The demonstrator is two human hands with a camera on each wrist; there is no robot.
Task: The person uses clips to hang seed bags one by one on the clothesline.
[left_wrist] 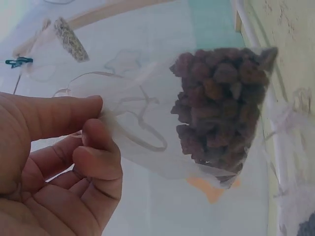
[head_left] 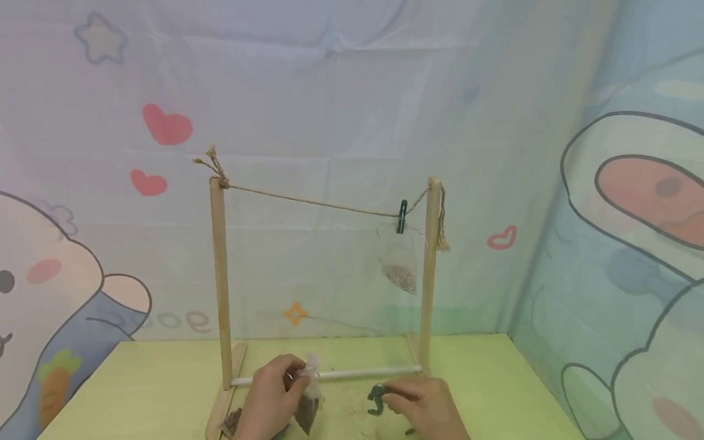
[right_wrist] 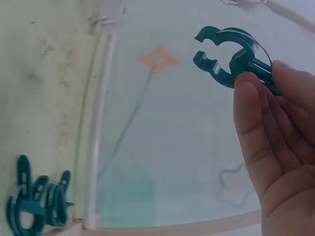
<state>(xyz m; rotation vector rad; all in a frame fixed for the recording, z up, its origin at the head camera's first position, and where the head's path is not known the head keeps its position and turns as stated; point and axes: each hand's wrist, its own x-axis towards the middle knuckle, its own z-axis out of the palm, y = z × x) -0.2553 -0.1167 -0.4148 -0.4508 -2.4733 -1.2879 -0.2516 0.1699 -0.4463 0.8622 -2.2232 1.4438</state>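
Observation:
My left hand (head_left: pixel 275 391) pinches the top of a sheer drawstring bag (head_left: pixel 308 412) between thumb and fingers. Dark reddish-brown lumps (left_wrist: pixel 219 105) fill its lower end, and a loose drawstring (left_wrist: pixel 147 140) loops near my fingertips. To the right, my right hand (head_left: pixel 420 400) squeezes the handles of a green plastic clip (right_wrist: pixel 231 61), whose curved prongs stand apart with nothing between them. Above, a second sheer bag (head_left: pixel 399 275) with pale grainy contents hangs from a rope (head_left: pixel 308 198) by another green clip (head_left: pixel 402 217).
A wooden frame with a left post (head_left: pixel 220 287) and right post (head_left: pixel 431 275) carries the rope; a white rod (head_left: pixel 368 372) joins its base. More green clips (right_wrist: pixel 32 206) lie on the yellow-green table (head_left: pixel 484 379). Another filled bag (head_left: pixel 231 421) lies beside my left wrist.

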